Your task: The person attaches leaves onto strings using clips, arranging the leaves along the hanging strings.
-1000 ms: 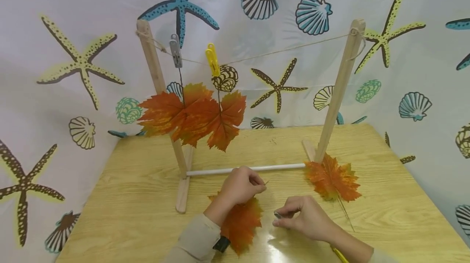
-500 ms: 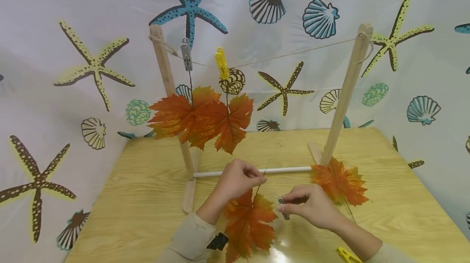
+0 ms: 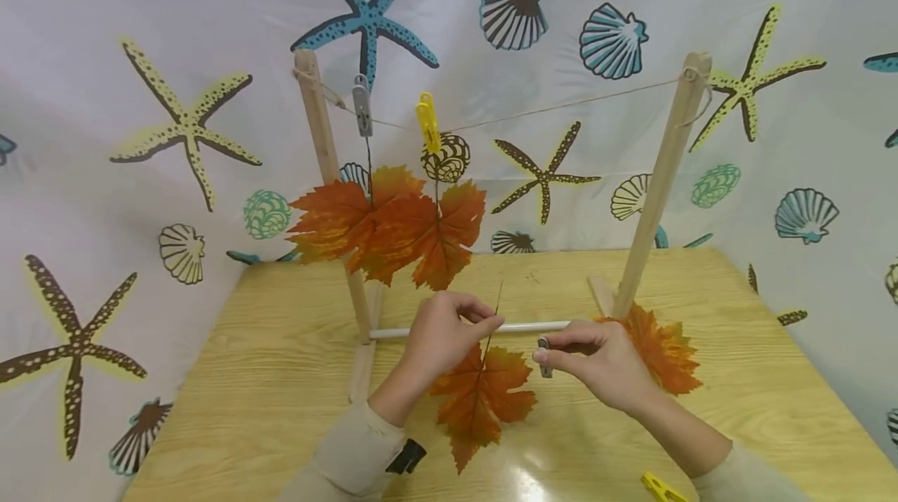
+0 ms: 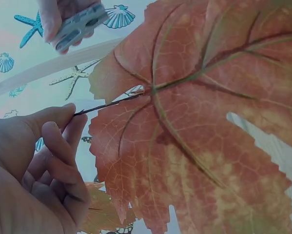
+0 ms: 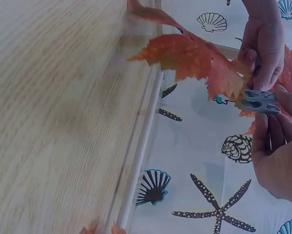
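Note:
My left hand pinches the thin dark stem of an orange maple leaf, which hangs below the fingers above the table. In the left wrist view the same leaf fills the frame, its stem between my fingertips. Just to its right, my right hand grips a grey clothespin, also seen in my fingers in the right wrist view. Behind them stands a wooden rack with a string line; a grey pin and a yellow pin hold two leaves on it.
Another orange leaf lies on the wooden table by the right post's foot. A yellow clothespin lies near the front edge, under my right forearm. A white rod joins the posts' feet. A sea-print curtain surrounds the table.
My left hand has lifted the leaf by its stem off the table. My right hand has risen with the grey clothespin and moved closer to the stem.

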Demonstrator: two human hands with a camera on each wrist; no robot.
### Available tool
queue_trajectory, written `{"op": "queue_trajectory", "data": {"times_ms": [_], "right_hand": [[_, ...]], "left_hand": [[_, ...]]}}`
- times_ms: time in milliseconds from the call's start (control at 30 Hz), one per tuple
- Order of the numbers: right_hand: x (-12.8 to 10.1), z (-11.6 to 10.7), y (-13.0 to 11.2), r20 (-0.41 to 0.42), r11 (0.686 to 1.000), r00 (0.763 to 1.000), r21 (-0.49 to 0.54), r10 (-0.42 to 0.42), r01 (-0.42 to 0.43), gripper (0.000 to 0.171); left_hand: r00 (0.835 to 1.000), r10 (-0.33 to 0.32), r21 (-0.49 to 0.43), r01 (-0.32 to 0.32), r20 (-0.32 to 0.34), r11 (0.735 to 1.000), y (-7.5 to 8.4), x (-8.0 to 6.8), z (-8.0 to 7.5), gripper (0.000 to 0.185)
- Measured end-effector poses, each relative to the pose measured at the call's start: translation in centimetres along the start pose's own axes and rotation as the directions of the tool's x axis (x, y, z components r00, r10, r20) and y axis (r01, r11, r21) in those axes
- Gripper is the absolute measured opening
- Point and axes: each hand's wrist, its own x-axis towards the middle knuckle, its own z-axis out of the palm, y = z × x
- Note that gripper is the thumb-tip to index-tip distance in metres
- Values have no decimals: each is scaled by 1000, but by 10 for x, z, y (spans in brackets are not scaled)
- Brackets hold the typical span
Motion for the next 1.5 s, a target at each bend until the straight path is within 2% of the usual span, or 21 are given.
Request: {"op": "queue_trajectory", "data": {"times_ms": [100, 200, 333, 400, 600, 867, 1133, 1500], "right_hand": [[3, 1, -3, -39, 999, 999, 36, -2, 3, 18], [4, 3, -5, -53, 997, 999, 72, 4, 0, 22], [6, 3, -11, -52, 997, 998, 72, 29, -25, 26], [7, 1, -15, -55, 998, 998, 54, 44, -42, 26], [16, -2, -25, -55, 997, 996, 39, 67, -65, 25], [23, 1, -25, -41, 997, 999, 77, 4, -1, 25], [30, -1, -35, -76, 999, 997, 34, 7, -5, 25], [40, -6, -48, -58, 1000, 998, -10, 14, -14, 27]], "left_hand": [[1000, 18, -10, -18, -26, 1000, 4, 3, 0, 11], [999, 9, 8, -8, -48, 1000, 6, 2, 2, 11], [998, 14, 40, -12, -59, 999, 9, 2, 4, 12], [997, 36, 52, -33, -64, 998, 12, 4, 4, 12], [993, 70, 64, -64, -95, 996, 23, 12, -6, 13], [991, 73, 53, -68, -112, 996, 33, 20, -15, 13], [977, 111, 63, -101, -180, 993, 43, 29, -22, 14], [975, 98, 80, -84, -202, 993, 54, 37, -31, 17]]}}
